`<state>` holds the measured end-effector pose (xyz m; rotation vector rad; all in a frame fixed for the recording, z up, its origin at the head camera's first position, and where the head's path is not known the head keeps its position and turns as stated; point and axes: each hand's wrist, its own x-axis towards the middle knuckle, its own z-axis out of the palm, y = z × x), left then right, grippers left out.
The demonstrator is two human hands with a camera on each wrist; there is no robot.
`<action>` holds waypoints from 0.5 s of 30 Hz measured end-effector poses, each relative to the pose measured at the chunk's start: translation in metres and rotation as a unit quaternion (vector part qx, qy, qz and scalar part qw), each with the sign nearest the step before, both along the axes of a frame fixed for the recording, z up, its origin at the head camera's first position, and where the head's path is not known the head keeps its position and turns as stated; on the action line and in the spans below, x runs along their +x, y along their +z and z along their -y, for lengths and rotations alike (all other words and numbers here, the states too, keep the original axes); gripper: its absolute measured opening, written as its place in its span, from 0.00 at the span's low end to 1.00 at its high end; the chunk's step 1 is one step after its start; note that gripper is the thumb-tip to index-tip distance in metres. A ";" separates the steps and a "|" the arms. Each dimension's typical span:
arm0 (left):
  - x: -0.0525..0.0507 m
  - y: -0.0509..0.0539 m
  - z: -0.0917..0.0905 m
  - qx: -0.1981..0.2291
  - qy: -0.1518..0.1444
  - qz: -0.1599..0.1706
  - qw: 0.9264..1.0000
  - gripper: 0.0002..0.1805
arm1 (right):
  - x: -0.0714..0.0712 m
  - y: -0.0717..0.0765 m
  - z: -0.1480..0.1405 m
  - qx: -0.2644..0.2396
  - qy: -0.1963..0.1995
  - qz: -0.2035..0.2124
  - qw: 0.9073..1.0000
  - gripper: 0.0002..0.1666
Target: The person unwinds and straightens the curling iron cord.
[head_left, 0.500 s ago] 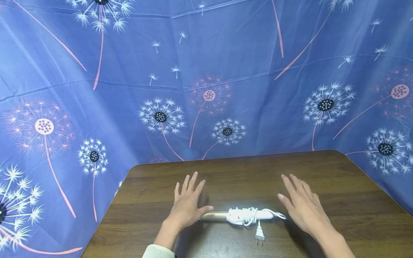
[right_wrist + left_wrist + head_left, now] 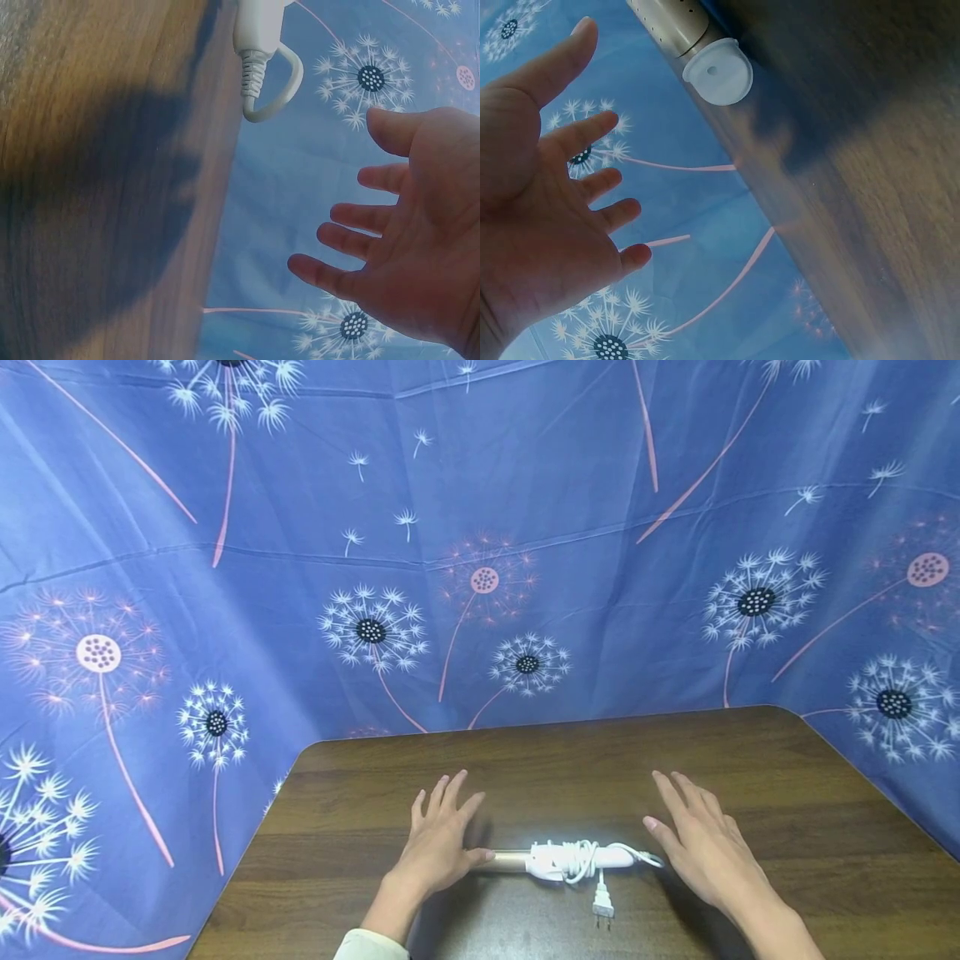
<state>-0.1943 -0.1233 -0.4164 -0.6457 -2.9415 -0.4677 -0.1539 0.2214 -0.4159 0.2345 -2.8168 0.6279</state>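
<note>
Two hands, the left hand [image 2: 437,853] and the right hand [image 2: 711,856], hung above the wooden tabletop [image 2: 562,785], fingers extended, grasping nothing. Between them lay a curling iron [image 2: 546,862], its white cord [image 2: 582,862] wound about the handle [image 2: 618,858]. The left was near its white end cap [image 2: 721,73], the right near the cord's loop.

Light's glaring off the brown wood-grain tabletop [image 2: 570,777] and nearly blowing out the white plastic handle [image 2: 618,858] in the head view; both wrist shots are looking dimmer, softer, blurry shadows sprawling.
</note>
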 end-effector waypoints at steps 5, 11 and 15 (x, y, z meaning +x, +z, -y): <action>0.001 -0.003 0.000 -0.009 -0.012 -0.012 1.000 0.40 | 0.002 0.000 0.001 -0.002 0.000 0.002 1.000 0.40; 0.002 -0.005 -0.001 -0.020 -0.021 -0.001 1.000 0.36 | 0.004 0.001 0.001 -0.006 -0.001 0.002 1.000 0.40; 0.003 -0.008 -0.002 -0.024 -0.030 0.004 0.999 0.34 | 0.006 0.002 0.002 -0.009 0.001 0.007 1.000 0.41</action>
